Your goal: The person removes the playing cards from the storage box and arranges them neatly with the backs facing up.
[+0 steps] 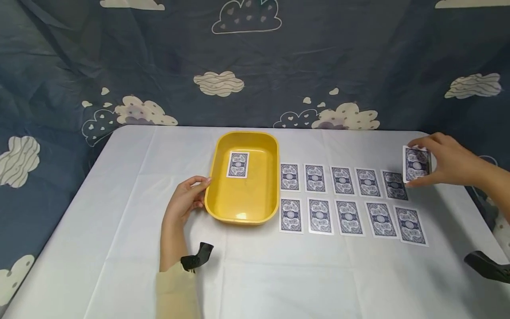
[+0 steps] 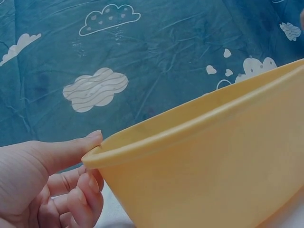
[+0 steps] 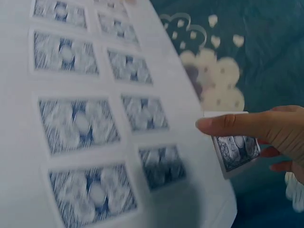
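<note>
My left hand (image 1: 186, 199) pinches the left rim of a yellow plastic basin (image 1: 271, 177). In the left wrist view the thumb (image 2: 76, 147) lies on top of the rim and the other fingers curl below it. One face-down playing card (image 1: 237, 165) lies inside the basin. Above the table's right end, my right hand (image 1: 450, 160) grips a playing card (image 1: 417, 164) between thumb and fingers, its patterned back showing. Whether more cards sit behind it, I cannot tell. The right wrist view shows this held card (image 3: 237, 152) partly covered by the hand.
Right of the basin, face-down cards lie in two rows, an upper row (image 1: 342, 180) and a lower row (image 1: 349, 218). The right hand's shadow falls over the upper row's last card (image 1: 395, 185). A white cloth (image 1: 287, 283) covers the table; a dark cloud-patterned curtain (image 1: 287, 57) hangs behind.
</note>
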A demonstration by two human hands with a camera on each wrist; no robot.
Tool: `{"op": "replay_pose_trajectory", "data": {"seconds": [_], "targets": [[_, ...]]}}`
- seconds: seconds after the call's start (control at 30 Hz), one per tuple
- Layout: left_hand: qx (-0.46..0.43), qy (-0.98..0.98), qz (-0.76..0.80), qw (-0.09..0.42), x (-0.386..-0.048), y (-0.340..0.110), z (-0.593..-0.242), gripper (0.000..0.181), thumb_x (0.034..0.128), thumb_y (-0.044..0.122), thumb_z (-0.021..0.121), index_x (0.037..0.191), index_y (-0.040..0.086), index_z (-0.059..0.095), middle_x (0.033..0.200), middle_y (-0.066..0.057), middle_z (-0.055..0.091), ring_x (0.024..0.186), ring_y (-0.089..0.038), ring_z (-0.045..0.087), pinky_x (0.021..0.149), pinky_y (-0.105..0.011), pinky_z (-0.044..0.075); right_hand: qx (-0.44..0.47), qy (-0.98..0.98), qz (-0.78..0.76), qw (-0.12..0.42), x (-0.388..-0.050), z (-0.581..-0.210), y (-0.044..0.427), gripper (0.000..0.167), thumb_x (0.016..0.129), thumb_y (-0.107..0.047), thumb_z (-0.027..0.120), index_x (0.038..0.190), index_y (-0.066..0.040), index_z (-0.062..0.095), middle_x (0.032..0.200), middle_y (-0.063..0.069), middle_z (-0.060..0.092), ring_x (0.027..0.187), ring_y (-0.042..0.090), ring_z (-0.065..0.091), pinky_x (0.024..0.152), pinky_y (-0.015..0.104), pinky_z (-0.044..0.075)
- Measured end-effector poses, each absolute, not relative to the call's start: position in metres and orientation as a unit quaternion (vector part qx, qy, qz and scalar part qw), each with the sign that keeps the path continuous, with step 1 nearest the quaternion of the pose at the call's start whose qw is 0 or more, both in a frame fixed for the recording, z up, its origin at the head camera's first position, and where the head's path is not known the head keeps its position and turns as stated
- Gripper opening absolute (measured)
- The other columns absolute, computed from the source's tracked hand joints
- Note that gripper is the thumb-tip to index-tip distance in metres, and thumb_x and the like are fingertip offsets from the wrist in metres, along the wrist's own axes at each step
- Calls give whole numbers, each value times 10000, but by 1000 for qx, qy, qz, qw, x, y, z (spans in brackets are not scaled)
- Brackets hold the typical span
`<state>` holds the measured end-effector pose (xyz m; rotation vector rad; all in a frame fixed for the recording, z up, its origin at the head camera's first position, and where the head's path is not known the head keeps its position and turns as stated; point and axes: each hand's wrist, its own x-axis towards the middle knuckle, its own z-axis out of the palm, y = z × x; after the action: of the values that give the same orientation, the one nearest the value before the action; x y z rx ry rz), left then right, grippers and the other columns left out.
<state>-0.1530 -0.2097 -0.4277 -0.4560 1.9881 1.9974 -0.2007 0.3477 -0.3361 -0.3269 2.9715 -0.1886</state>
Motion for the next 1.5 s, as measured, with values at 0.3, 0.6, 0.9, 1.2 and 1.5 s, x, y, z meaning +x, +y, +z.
{"op": "replay_pose_trajectory", "data": {"seconds": [0.3,0.6,0.9,1.2,1.5], "targets": [[-154,679,704,143,-153,-210,-426,315,867,315,648,1038,77,533,586,39,535,433,-74,451,425,-169,413,-132,984,2,122,-203,-377,399,1078,393,-545,872,1235,-16,455,1184,300,383,1007,456,420,806,647,404],[-147,674,709,143,-151,-210,-427,277,876,282,641,1019,74,528,578,38,535,427,-62,461,416,-161,420,-131,976,-4,173,-208,-399,412,1145,359,-591,850,1249,14,457,1172,304,432,989,453,475,782,639,421],[-147,673,712,140,-151,-210,-426,270,881,274,635,1025,74,525,593,35,543,430,-61,466,417,-157,425,-108,975,-17,194,-210,-407,419,1163,341,-620,831,1258,-15,452,1182,315,434,996,484,459,784,679,394],[-151,672,711,140,-151,-210,-426,229,899,239,612,1023,68,522,579,41,534,429,-61,461,413,-158,419,-108,984,4,139,-209,-390,389,1103,449,-695,772,1273,-76,378,1193,307,417,962,458,495,736,671,413],[-139,673,714,134,-153,-210,-428,236,883,255,635,997,74,534,565,39,544,423,-64,471,411,-164,418,-126,991,-30,11,-214,-362,298,772,617,-641,728,1126,-87,554,1159,223,469,917,382,495,752,599,458]]}}
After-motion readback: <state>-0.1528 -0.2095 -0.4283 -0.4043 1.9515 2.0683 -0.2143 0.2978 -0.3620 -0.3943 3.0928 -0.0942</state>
